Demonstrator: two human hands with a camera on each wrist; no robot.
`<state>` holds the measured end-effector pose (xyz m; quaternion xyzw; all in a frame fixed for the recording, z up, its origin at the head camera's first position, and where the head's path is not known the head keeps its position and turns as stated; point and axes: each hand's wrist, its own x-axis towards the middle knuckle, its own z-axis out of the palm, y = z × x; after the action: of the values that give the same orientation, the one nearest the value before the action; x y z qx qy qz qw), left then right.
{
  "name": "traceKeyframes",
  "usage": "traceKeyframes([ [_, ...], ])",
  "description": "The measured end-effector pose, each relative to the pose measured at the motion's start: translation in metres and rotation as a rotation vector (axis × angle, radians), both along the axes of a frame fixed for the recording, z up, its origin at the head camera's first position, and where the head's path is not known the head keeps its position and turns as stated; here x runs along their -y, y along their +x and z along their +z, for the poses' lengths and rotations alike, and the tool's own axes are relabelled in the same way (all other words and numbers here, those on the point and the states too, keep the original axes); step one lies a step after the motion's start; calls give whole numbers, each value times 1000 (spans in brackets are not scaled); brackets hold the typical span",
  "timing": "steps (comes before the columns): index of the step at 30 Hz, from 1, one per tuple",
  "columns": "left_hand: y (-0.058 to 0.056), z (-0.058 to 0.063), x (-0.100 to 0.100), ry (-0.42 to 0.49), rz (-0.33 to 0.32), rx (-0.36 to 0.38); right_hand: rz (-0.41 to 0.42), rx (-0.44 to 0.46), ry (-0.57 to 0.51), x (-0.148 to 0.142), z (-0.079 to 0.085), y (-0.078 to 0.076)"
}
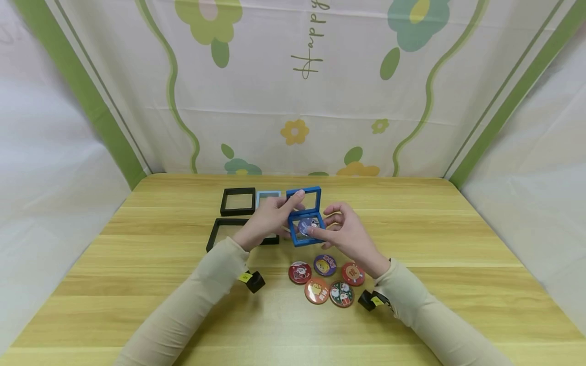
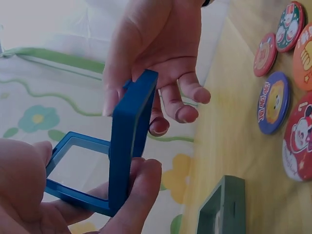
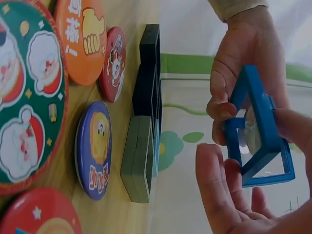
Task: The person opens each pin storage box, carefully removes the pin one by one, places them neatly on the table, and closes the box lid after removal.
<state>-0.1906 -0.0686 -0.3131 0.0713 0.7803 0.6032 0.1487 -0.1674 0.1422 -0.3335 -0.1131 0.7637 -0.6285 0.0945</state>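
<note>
A blue hinged display frame [image 1: 304, 243] hangs above the table, its two halves swung apart. My left hand [image 1: 270, 216] grips it from the left side, thumb on the upper half and fingers behind. A round bluish-purple badge [image 1: 305, 225] lies against the clear film of the lower half. The thumb of my right hand [image 1: 350, 236] presses on that badge. In the left wrist view the other fingers of the right hand [image 2: 161, 58] hang loosely bent and apart from the blue frame [image 2: 127, 141]; its thumb tip is hidden there.
Several round badges lie nearer me, including a purple one [image 1: 324, 265], an orange one [image 1: 317, 290] and a green one [image 1: 342, 294]. Left of the hands lie a small black frame [image 1: 238, 212], a light blue frame [image 1: 267, 193] and a larger black frame [image 1: 220, 222]. A grey-green frame [image 3: 139, 158] stands close by.
</note>
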Motion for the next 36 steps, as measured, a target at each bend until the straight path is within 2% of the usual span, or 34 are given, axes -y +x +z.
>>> traceKeyframes([
  [6, 2, -2, -4, 26, 5, 17, 21, -91, 69, 0, -3, 0],
  [10, 2, -2, -5, 32, 11, 30, 28, -121, 99, 0, -5, -1],
  [19, 4, -2, -7, 9, 17, 27, 16, -115, 133, 0, -8, -2],
  [26, 4, -2, -7, -57, 16, 6, 3, -54, 161, 2, -9, -1],
  [30, 2, 0, -6, -58, 24, 4, 0, -71, 154, 2, -9, -1],
  [33, 1, 1, -2, -65, 41, -30, -9, -101, 145, 1, -8, -2],
  [36, -1, 2, 5, -118, 88, -98, -22, -125, 141, 0, -7, -3],
])
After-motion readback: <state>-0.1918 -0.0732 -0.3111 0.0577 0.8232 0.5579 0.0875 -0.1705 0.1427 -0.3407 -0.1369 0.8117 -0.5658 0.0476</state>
